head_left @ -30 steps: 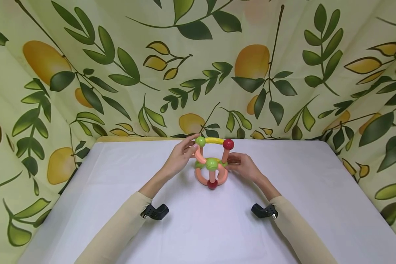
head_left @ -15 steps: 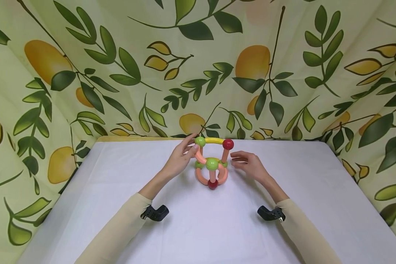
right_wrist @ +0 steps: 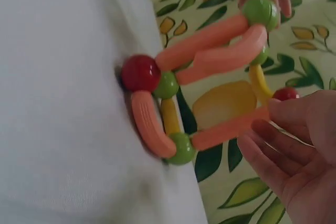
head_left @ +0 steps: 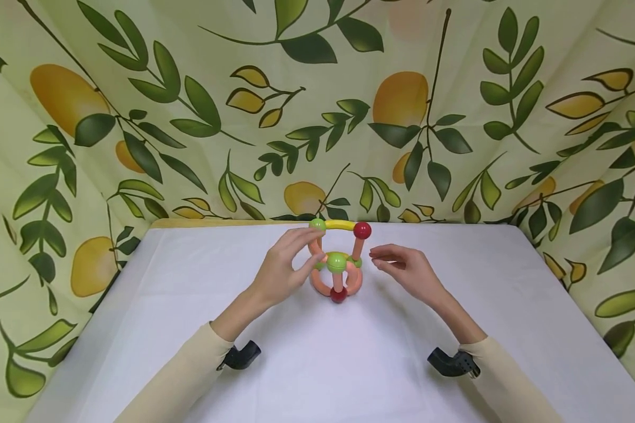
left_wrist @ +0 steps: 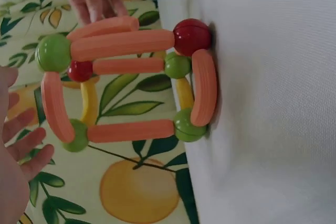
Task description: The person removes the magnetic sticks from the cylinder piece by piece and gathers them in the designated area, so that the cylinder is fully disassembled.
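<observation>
A frame of salmon rods (head_left: 358, 249), yellow curved rods (head_left: 340, 225) and green (head_left: 336, 262) and red balls (head_left: 362, 230) stands upright on the white table. It looks like a magnetic ball-and-stick toy, with a lower and an upper level. My left hand (head_left: 283, 267) is at its left side, fingers spread and partly in front of it; the left wrist view shows those fingers apart from the frame. To the right, my right hand (head_left: 410, 270) hovers with loosely bent fingers, holding nothing. In the right wrist view its thumb overlaps a salmon rod (right_wrist: 226, 129).
The white-covered table (head_left: 338, 364) reaches back to a curtain (head_left: 317, 117) printed with leaves and fruit. A yellowish strip (head_left: 206, 222) shows along the far left edge. Black cameras (head_left: 241, 356) sit on both wrists.
My right hand has let go of the frame's right side and drawn back to the right. My left fingers have loosened and come off the upper left part. The frame stays in place.
</observation>
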A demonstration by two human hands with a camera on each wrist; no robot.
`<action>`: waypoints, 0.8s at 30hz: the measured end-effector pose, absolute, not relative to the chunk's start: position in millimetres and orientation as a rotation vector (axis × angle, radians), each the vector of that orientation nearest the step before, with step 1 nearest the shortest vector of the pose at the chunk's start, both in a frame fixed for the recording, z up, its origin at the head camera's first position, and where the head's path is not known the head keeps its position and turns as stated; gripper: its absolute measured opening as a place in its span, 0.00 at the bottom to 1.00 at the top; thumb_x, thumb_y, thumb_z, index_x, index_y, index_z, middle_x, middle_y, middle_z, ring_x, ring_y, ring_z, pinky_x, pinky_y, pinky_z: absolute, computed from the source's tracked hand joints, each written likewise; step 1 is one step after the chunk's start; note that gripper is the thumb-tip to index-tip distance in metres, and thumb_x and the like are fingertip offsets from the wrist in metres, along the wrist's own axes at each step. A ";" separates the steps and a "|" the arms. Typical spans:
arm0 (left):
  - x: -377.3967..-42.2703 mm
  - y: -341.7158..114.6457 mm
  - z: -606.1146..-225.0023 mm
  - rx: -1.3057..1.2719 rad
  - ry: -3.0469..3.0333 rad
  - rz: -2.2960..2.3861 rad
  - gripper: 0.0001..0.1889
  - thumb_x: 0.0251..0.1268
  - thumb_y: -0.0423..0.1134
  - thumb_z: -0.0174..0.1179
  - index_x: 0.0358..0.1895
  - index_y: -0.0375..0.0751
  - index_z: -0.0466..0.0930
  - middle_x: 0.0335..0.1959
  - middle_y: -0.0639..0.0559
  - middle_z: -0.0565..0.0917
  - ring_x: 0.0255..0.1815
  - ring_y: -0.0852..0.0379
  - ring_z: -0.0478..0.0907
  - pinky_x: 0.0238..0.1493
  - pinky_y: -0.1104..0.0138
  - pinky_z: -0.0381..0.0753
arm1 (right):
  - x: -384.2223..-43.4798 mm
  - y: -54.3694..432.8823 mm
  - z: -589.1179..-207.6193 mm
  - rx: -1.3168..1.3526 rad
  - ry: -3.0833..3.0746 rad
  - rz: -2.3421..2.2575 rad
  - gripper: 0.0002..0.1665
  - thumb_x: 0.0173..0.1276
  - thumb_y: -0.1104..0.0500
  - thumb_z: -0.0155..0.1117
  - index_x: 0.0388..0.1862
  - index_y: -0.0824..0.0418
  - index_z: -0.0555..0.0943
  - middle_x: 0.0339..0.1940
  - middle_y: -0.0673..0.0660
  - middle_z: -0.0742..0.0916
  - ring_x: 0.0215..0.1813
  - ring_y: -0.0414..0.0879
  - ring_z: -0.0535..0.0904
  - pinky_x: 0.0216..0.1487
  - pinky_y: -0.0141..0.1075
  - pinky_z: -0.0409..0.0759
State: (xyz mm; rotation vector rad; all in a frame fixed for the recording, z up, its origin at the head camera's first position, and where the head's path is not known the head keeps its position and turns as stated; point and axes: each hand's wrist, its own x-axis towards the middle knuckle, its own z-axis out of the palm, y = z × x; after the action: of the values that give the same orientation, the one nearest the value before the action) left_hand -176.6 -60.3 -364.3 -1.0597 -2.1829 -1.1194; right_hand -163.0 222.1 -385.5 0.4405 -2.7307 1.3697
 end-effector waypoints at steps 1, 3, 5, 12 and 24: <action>-174.6 -59.0 -363.8 -1.089 -2.165 -1.061 0.19 0.61 0.34 0.68 0.56 0.35 0.80 0.55 0.46 0.82 0.62 0.51 0.75 0.64 0.59 0.72 | -160.6 219.5 -383.9 0.466 -2.728 1.369 0.19 0.67 0.61 0.68 0.55 0.64 0.82 0.50 0.59 0.87 0.51 0.51 0.84 0.51 0.40 0.83; -170.8 -55.6 -362.3 -1.141 -2.142 -0.948 0.19 0.59 0.34 0.69 0.54 0.36 0.82 0.53 0.47 0.83 0.60 0.52 0.76 0.64 0.61 0.72 | -156.2 214.5 -381.6 0.516 -2.715 1.390 0.19 0.65 0.62 0.69 0.55 0.64 0.82 0.51 0.60 0.87 0.52 0.51 0.84 0.50 0.39 0.83; -167.7 -51.7 -361.4 -1.183 -2.127 -0.839 0.19 0.57 0.34 0.70 0.53 0.37 0.83 0.52 0.47 0.83 0.58 0.51 0.77 0.64 0.61 0.72 | -153.2 209.4 -380.5 0.562 -2.704 1.417 0.21 0.64 0.63 0.70 0.56 0.65 0.82 0.52 0.60 0.86 0.52 0.51 0.84 0.50 0.38 0.83; -162.5 -42.5 -361.1 -1.229 -2.128 -0.626 0.18 0.55 0.34 0.72 0.50 0.40 0.85 0.48 0.50 0.85 0.53 0.54 0.79 0.61 0.62 0.72 | -152.2 194.5 -380.3 0.663 -2.654 1.496 0.23 0.62 0.64 0.71 0.57 0.66 0.81 0.52 0.59 0.86 0.51 0.51 0.84 0.50 0.38 0.83; -161.6 -45.1 -362.9 -1.227 -2.174 -0.559 0.19 0.55 0.36 0.73 0.52 0.43 0.85 0.47 0.51 0.85 0.51 0.56 0.80 0.62 0.62 0.71 | -155.2 180.6 -381.7 0.677 -2.614 1.467 0.21 0.61 0.61 0.72 0.53 0.66 0.84 0.47 0.58 0.88 0.48 0.50 0.85 0.50 0.40 0.83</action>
State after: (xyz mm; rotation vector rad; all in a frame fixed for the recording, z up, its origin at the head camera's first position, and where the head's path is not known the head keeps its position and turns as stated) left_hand -161.6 -45.1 -362.9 -1.2266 -2.1743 -0.5592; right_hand -155.2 180.6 -381.7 0.6768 -2.6141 1.4669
